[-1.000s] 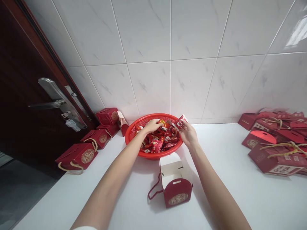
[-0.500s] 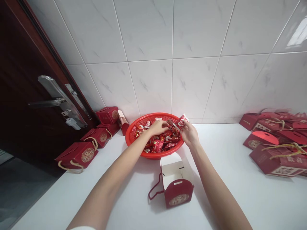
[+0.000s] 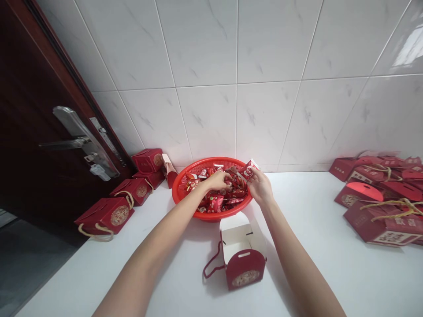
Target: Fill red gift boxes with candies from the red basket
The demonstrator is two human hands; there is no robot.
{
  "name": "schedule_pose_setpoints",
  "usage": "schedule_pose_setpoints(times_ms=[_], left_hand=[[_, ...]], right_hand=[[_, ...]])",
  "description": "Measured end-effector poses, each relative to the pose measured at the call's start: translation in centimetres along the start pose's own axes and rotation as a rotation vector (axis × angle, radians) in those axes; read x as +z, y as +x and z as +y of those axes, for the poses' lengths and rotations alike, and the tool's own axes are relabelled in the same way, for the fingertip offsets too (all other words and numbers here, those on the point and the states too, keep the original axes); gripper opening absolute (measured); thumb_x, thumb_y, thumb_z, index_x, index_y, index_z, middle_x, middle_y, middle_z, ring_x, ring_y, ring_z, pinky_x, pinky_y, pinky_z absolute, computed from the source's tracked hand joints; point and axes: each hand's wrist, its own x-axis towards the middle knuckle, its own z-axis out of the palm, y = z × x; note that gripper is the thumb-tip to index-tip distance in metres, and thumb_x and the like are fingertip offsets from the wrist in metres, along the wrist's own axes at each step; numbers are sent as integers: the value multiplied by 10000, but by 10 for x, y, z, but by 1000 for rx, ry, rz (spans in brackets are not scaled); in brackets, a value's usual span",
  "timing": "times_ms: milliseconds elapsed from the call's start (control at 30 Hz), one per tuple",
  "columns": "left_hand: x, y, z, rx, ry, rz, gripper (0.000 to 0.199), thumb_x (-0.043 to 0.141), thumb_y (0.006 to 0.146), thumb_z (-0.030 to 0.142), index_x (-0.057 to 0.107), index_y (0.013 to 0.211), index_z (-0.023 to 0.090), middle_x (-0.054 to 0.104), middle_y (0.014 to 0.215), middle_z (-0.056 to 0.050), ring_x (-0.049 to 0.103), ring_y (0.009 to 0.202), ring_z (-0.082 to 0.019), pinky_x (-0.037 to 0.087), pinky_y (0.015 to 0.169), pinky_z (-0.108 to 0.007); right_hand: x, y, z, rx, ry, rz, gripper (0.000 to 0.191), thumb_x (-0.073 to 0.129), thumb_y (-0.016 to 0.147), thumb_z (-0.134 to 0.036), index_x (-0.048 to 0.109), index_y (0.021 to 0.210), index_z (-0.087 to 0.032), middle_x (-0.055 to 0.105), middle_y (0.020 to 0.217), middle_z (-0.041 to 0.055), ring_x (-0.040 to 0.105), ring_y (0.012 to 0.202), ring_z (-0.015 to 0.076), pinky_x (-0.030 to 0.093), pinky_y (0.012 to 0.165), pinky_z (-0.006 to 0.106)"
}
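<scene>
My right hand point(image 3: 260, 187) is closed on a red candy packet point(image 3: 248, 169) with white print, above the right rim of a red plastic basket point(image 3: 176, 196). Inside the basket lies a heap of wrapped candies point(image 3: 216, 204), mostly red and pink. Reaching over this heap, my left hand point(image 3: 218, 181) has its fingers curled together at the candies; what they hold is too small to make out. In front of the basket stands a dark red gift box point(image 3: 246, 267), its top open and its white inside showing. A dark red cord point(image 3: 211, 269) loops out from its left side.
Several closed red boxes point(image 3: 105, 215) with rope handles line the table's left side, beside a dark door point(image 3: 29, 110). More red boxes point(image 3: 380, 222) are piled at the right. A tiled wall point(image 3: 205, 119) rises behind the white table point(image 3: 307, 220).
My left hand's fingers have dipped slightly lower into the candies. The right hand stays almost in place with its packet, and the open box has not moved on the table.
</scene>
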Motion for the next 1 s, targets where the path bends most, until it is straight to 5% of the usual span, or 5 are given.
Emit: schedule_pose_setpoints(times_ms=[133,400,1000], left_hand=[[-12,-4,-6,14,-191,110,160,730,648,257,748,776,163,737,770,-34,681,805,-235,508,777,-328],[-20,-7,1,105,-566,156,385,767,673,500,770,834,150,770,871,-71,689,899,-236,513,882,-373],[-21,-12,14,128,-826,180,555,923,551,493,762,940,132,775,920,-65,697,853,-199,534,883,-374]], right_hand=[[3,-3,-2,11,-18,4,164,804,715,-183,641,704,-191,728,688,-1,686,666,156,645,690,334],[4,-5,-3,-1,-56,-40,197,849,667,-230,683,768,-201,756,745,-2,703,693,158,616,602,275],[4,-8,4,-50,-261,-148,344,889,667,-389,732,896,-188,777,877,15,720,775,181,622,662,303]])
